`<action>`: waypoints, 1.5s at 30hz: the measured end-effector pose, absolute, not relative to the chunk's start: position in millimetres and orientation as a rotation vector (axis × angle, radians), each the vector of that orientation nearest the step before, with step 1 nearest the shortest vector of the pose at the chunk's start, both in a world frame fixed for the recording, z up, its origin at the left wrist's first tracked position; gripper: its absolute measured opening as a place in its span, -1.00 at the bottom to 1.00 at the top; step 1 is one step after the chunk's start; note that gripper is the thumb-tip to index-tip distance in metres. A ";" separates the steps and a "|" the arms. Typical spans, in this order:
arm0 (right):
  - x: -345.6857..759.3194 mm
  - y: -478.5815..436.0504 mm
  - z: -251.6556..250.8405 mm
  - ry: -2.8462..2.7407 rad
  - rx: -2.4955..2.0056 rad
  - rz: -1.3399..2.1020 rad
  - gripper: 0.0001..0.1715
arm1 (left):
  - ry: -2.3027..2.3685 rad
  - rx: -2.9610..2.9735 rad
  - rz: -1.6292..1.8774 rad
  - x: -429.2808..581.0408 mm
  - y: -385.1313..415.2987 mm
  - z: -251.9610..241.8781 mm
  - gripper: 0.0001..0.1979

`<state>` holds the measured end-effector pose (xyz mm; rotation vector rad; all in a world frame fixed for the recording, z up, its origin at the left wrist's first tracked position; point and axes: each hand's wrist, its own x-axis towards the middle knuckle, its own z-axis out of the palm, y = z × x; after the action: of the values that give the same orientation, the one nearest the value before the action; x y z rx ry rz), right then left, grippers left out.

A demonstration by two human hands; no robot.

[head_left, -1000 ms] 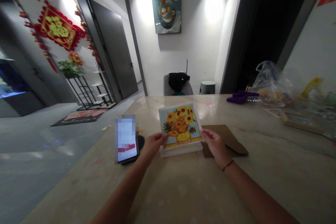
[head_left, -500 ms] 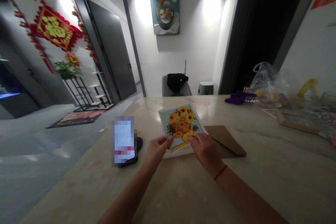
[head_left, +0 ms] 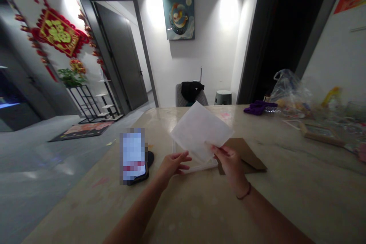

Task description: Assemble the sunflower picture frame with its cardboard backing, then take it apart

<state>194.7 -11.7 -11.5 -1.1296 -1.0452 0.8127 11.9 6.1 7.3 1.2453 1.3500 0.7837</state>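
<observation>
My right hand [head_left: 228, 162] pinches the near corner of the sunflower picture sheet [head_left: 200, 129], lifted and turned so only its plain white back shows. My left hand [head_left: 173, 164] hovers just beside the sheet's lower left edge with fingers loosely spread, holding nothing. Under the sheet a clear frame tray [head_left: 197, 164] lies flat on the marble table [head_left: 200, 206]. A brown cardboard backing [head_left: 246, 154] lies right of the tray, partly under my right hand.
A phone [head_left: 133, 158] leans on a dark stand left of my left hand. At the far right lie a wooden picture frame [head_left: 320, 131], a plastic bag [head_left: 288, 91] and a purple cloth [head_left: 257, 107]. A chair with a dark garment [head_left: 191, 91] stands beyond the table.
The sunflower sheet was lying face up on the tray; my right hand has lifted and flipped it so the white back faces me. My left hand has let go of it.
</observation>
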 end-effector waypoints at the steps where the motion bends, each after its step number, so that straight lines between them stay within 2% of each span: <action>1: 193.0 -11.5 -11.4 -0.992 -1.089 0.893 -0.60 | 1.332 1.242 0.786 11.4 6.9 5.5 -0.50; 8: 192.5 -9.4 -12.5 -0.945 -1.007 1.075 -0.61 | 1.301 1.346 1.054 4.4 13.2 1.4 -0.56; 12: 204.9 -1.7 -17.3 -0.925 -1.023 1.012 -0.59 | 1.291 1.444 1.119 -2.6 20.6 0.1 -0.54; 16: 216.0 6.2 -29.2 -1.050 -1.212 0.849 -0.64 | 1.310 1.575 1.114 -6.4 25.6 -3.9 -0.68; 19: 216.6 7.8 -36.0 -1.220 -1.323 0.697 -0.68 | 1.562 1.737 1.044 -7.2 25.1 -5.6 -0.74; 23: 211.0 4.5 -38.4 -1.402 -1.423 0.546 -0.72 | 1.835 1.834 0.904 -7.4 23.9 -6.7 -0.60; 28: 208.8 4.7 -41.9 -1.386 -1.470 0.556 -0.71 | 2.033 2.107 0.771 -11.1 23.7 -9.7 -0.61; 32: 210.9 7.6 -46.1 -1.346 -1.477 0.555 -0.70 | 2.208 2.244 0.524 -13.7 21.4 -11.1 -0.60; 36: 211.4 8.2 -48.1 -1.304 -1.476 0.527 -0.71 | 2.213 2.196 0.353 -13.1 19.6 -11.1 -0.64; 45: 203.6 6.8 -49.8 -1.328 -1.510 0.467 -0.75 | 2.197 2.232 0.287 -9.2 13.4 -2.3 -0.70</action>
<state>203.6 6.8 -49.8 -1.5100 -1.3284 0.4674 -9.2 13.4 -2.3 2.2317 2.1974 0.2868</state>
